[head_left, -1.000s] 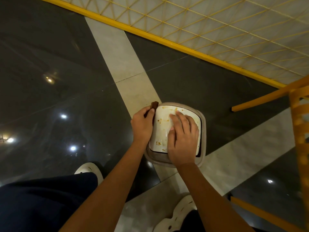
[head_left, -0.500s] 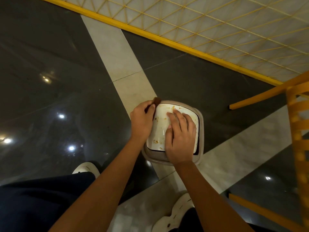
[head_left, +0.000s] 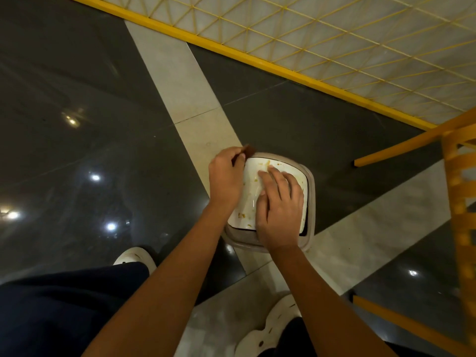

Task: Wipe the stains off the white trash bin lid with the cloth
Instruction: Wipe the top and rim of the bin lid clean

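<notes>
A small trash bin stands on the floor below me, with a white lid (head_left: pixel 248 199) set in a grey-beige rim (head_left: pixel 311 199). Yellow-brown stains speckle the lid near its far edge and its near-left corner. My right hand (head_left: pixel 279 210) lies flat on the lid with fingers spread, palm down, holding nothing. My left hand (head_left: pixel 225 176) rests at the lid's left edge, shut on a brown cloth (head_left: pixel 249 150); only a small tip of the cloth sticks out past my fingers at the bin's far-left corner.
The floor is glossy dark tile crossed by pale bands (head_left: pixel 180 73). A yellow chair (head_left: pixel 458 191) stands at the right, its legs reaching toward the bin. A yellow-framed lattice panel (head_left: pixel 309 34) runs along the far side. My white shoes (head_left: pixel 136 256) flank the bin's near side.
My left hand with the cloth has slid a little toward the lid's far-left corner. The right hand stays flat on the lid. Fewer stains show along the lid's left side.
</notes>
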The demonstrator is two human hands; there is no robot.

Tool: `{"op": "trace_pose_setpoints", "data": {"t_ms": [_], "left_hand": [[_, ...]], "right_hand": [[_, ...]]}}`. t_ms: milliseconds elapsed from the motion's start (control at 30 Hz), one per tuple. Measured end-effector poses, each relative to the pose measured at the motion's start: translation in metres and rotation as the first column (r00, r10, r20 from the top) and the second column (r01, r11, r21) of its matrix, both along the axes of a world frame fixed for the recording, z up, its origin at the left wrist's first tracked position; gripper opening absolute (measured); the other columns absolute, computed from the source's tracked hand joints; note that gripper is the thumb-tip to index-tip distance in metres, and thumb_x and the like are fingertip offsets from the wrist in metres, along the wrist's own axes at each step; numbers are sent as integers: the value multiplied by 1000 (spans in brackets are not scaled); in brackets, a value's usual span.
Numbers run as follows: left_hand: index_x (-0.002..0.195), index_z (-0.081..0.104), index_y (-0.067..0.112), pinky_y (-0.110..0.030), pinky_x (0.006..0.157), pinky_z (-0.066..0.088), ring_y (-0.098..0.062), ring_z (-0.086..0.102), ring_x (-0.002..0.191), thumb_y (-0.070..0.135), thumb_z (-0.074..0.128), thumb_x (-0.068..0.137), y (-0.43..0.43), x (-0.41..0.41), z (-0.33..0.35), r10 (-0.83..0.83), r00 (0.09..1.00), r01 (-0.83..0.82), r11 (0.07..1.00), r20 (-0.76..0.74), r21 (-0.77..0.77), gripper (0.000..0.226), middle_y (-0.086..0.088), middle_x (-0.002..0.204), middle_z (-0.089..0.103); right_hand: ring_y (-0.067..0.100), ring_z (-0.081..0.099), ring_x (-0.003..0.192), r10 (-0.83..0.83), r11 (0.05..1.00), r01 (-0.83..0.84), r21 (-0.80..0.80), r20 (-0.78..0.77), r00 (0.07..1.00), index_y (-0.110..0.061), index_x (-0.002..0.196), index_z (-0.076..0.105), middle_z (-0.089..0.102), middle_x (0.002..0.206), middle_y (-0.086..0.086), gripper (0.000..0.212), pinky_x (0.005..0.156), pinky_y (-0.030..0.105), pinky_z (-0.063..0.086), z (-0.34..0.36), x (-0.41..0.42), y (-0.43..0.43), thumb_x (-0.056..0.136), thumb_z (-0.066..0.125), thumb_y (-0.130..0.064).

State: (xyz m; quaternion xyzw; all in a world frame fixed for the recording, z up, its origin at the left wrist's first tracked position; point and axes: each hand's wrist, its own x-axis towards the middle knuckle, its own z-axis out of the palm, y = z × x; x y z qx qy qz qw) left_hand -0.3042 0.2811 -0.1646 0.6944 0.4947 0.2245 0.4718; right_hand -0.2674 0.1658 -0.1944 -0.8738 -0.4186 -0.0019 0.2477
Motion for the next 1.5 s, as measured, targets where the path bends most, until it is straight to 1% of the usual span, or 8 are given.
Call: {"op": "trace_pose_setpoints", "data": {"t_ms": [167,367,567,733,967,1133,1333,1500], "left_hand": [[104,67,10,-29,99,40,-8,55,102,8,51,90,-15,-8,0,-106,994,101,988,31,118,21,-3,110,66],[111,64,8,6,72,35,-3,52,91,12,52,92,-6,-11,-10,85,996,-84,995,14,-57,23,-5,108,66],[110,63,16,-24,93,45,-7,56,101,17,53,91,-47,-40,-14,120,989,-116,992,82,-55,21,7,109,61],[113,63,11,-24,87,47,-12,59,96,20,53,92,-38,-43,-26,213,977,-214,955,-27,-205,25,-6,108,66],[112,62,13,-28,88,50,-11,59,98,22,53,91,-60,-49,-22,263,963,-247,947,54,-204,24,-1,109,64],[109,65,11,-28,85,49,-14,60,92,18,53,92,-41,-39,-28,324,946,-314,889,-27,-333,22,-6,104,67],[112,62,13,-25,86,49,-10,60,97,21,53,91,-69,-53,-24,345,936,-315,904,61,-290,24,0,108,64],[110,63,10,-31,87,50,-13,59,93,17,52,92,-62,-49,-32,401,916,-378,866,1,-327,22,-5,105,65]], "right_hand": [[30,46,123,-4,1000,4,2,12,1000,-17,126,53,54,133,6,41,104,48,34,-2,1,0,91,35,-28],[30,46,123,-6,1000,6,7,12,1000,-16,127,53,53,134,6,42,104,49,35,-3,1,0,91,36,-28],[29,46,123,2,1000,-2,-2,28,1000,-16,127,53,54,134,6,42,103,47,35,-2,1,-1,91,35,-28],[31,48,122,0,1000,0,14,25,1000,-16,127,54,54,133,7,42,103,49,35,-2,0,0,92,35,-28],[31,49,122,-5,1000,5,-10,38,999,-16,127,54,54,133,7,42,103,50,36,-4,1,-1,91,36,-30],[31,48,122,-4,1000,4,2,18,1000,-16,126,55,54,133,6,43,101,52,38,-1,0,0,91,35,-31],[30,48,122,-1,1000,0,6,35,999,-17,127,54,54,134,6,41,102,50,37,-4,2,-1,91,38,-31],[30,47,122,6,1000,-7,26,17,1000,-16,126,55,54,134,6,41,101,50,38,-2,1,-1,91,37,-30]]}}
